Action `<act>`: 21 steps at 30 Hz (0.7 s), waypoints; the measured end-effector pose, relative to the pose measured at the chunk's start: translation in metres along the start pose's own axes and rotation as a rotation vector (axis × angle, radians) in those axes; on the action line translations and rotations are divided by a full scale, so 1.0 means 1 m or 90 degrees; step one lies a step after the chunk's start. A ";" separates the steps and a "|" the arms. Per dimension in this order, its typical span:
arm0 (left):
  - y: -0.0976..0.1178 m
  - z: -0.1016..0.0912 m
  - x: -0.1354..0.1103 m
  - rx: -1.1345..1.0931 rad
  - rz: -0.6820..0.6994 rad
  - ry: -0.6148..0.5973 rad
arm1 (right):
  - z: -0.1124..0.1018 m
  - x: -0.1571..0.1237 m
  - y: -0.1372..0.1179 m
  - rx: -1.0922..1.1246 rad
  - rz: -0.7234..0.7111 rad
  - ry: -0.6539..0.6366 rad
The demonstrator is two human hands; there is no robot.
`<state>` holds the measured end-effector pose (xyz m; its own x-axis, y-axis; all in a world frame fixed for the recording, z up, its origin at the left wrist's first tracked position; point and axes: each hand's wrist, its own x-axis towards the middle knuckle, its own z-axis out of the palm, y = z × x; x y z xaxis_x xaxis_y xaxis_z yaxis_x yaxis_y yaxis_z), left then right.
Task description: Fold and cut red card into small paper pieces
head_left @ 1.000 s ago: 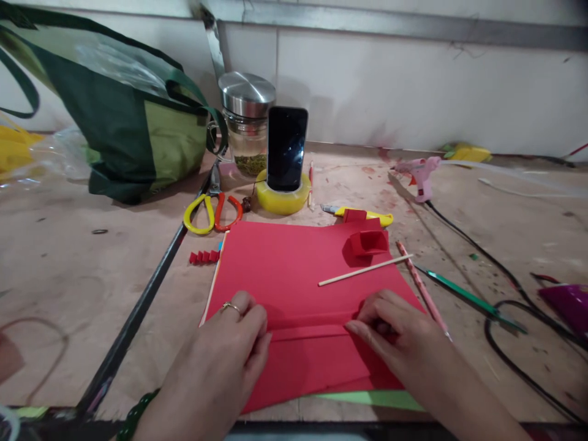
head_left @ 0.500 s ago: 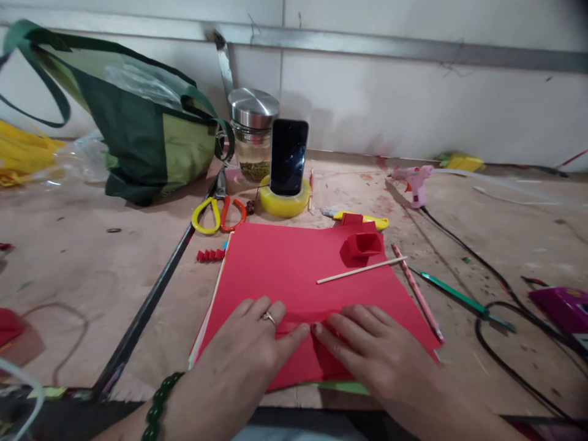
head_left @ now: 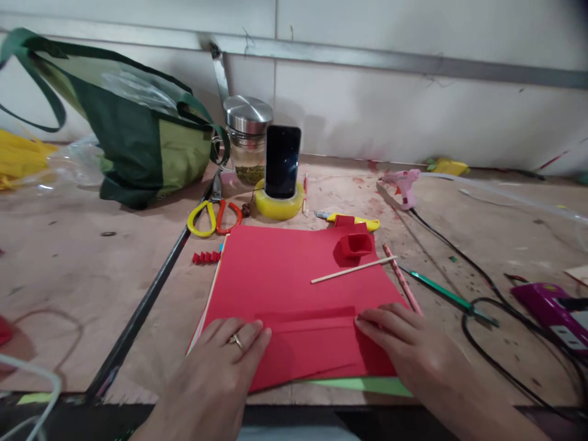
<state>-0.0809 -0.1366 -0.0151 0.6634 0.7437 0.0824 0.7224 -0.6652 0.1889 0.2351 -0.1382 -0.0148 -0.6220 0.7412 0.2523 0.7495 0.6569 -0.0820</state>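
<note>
The left hand [head_left: 214, 367] and the right hand [head_left: 408, 343] lie over the near part of a red paper sheet [head_left: 271, 269], which is spread on the table [head_left: 46, 269] in front of the person. A narrow folded strip [head_left: 307, 317] of red paper runs crosswise between them. The left hand, wearing a ring [head_left: 235, 341], has its fingers close together at the strip's left end. The right hand's thumb and forefinger are narrowed at its right end; I cannot tell whether either hand pinches the paper or only touches it.

On the sheet, beyond the right hand, lie a thin wooden stick [head_left: 349, 271] and a small open red paper loop [head_left: 357, 245]. A red patterned pencil [head_left: 404, 285] lies by the sheet's right edge, with a green-handled tool [head_left: 441, 289] farther right. A yellow utility knife [head_left: 370, 224] lies at the far right corner, scissors [head_left: 202, 220] with one yellow and one orange handle near the far left one. Behind the sheet, a smartphone [head_left: 282, 162] stands upright in a roll of yellow tape [head_left: 278, 209], just beside a lidded glass jar [head_left: 248, 153]. Light green paper [head_left: 367, 384] shows under the near edge.
</note>
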 end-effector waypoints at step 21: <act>0.005 -0.023 0.055 -0.051 -0.044 -0.123 | 0.011 0.061 -0.034 0.117 0.092 -0.075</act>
<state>-0.0452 -0.0979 0.0133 0.6440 0.7554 -0.1210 0.7542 -0.6004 0.2658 0.1691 -0.1134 -0.0070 -0.5420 0.8329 0.1118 0.7855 0.5494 -0.2848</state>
